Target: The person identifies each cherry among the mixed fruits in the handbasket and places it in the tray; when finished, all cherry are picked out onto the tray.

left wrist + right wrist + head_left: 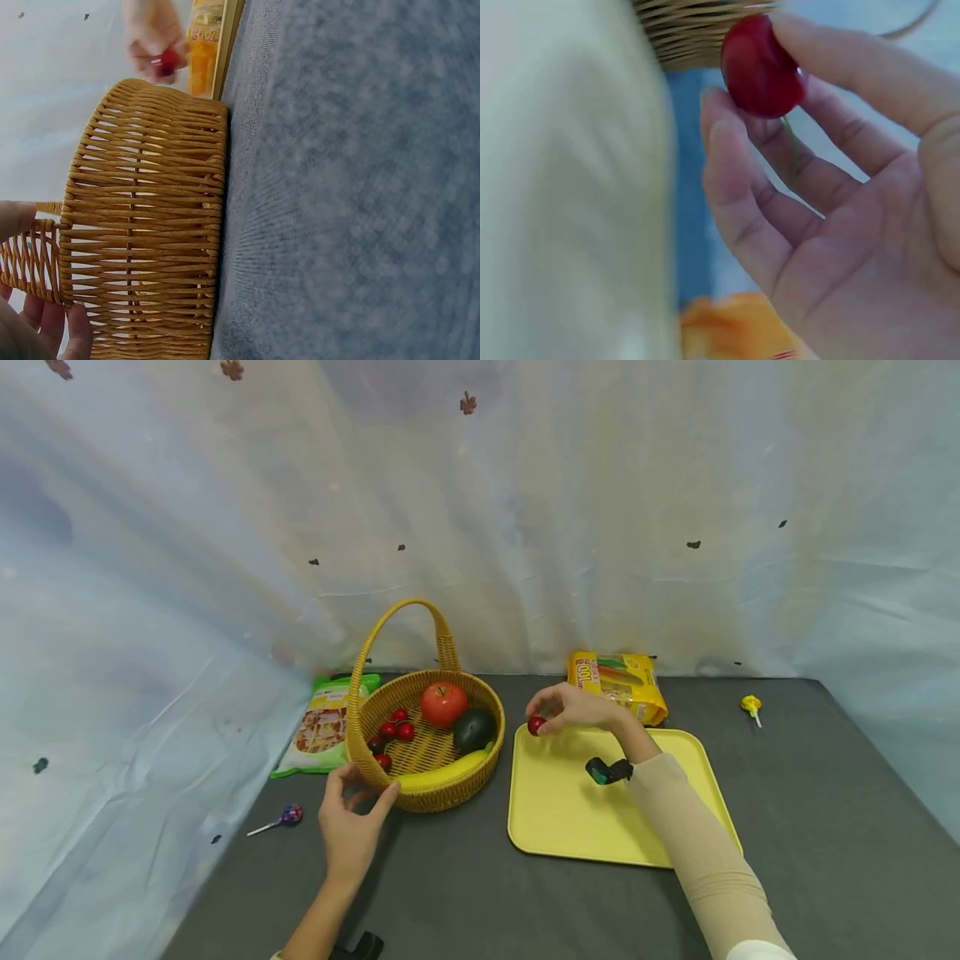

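My right hand [576,705] pinches a red cherry [761,71] between thumb and fingertips, its thin green stem hanging toward the palm. That hand is over the far left corner of the yellow tray [555,814], to the right of the wicker basket [150,225]. With my left hand [351,833] I grip the basket at the foot of its handle, thumb and fingers spread about the near left rim. Inside the basket lie several cherries [405,731], a red round fruit [443,704], a dark green avocado [474,730] and a banana [442,774].
A green and white snack bag [321,731] lies behind and left of the basket. Beyond the tray is a yellow snack bag [618,681]. A purple lollipop [291,814] lies at left, a yellow lollipop [751,704] at far right. A pale curtain backs the grey table.
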{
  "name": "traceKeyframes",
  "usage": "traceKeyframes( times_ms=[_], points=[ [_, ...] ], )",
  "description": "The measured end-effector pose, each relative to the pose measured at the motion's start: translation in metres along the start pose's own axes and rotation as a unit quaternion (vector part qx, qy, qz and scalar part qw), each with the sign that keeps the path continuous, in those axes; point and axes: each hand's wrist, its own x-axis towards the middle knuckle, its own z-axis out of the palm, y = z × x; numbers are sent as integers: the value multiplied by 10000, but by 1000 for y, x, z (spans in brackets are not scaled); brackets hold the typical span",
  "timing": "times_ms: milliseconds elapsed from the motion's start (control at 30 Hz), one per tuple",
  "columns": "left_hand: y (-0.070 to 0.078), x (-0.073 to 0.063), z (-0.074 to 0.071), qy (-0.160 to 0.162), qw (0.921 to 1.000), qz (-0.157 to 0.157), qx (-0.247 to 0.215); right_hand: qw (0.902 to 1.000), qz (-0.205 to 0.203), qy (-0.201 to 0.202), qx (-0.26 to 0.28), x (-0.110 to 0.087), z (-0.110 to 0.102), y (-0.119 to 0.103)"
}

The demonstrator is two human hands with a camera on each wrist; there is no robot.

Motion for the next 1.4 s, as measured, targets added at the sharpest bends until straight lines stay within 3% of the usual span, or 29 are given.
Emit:
traceKeyframes(
  times_ms=[167,333,633,767,867,1000,1100,1167,1267,1400],
  points=[
    [1,-1,-1,-40,10000,26,68,9997,159,30,-165,-3,15,23],
    [-3,0,0,-1,9999,94,56,9993,130,111,-322,1,25,28],
    [-37,-2,0,46,9999,43,119,9981,182,25,-586,5,28,29],
    [-40,-1,-1,20,10000,9,23,9962,483,-33,-720,5,18,12],
    [-25,0,-1,10,10000,58,2,9950,518,63,-849,12,10,-9],
    [-4,1,-1,0,9999,116,-10,9950,-42,428,-900,39,12,-44],
    [-2,2,-1,-39,9999,95,-17,9935,-556,512,-853,68,26,-72],
    [-1,2,-1,-54,10000,74,-17,9914,-835,349,-943,91,40,-87],
    [-1,2,-1,-57,10000,39,-25,9870,-1039,-387,-1167,124,64,-102],
    [-2,1,0,-59,10000,24,-26,9771,-746,-1633,-1141,161,96,-108]
  ],
)
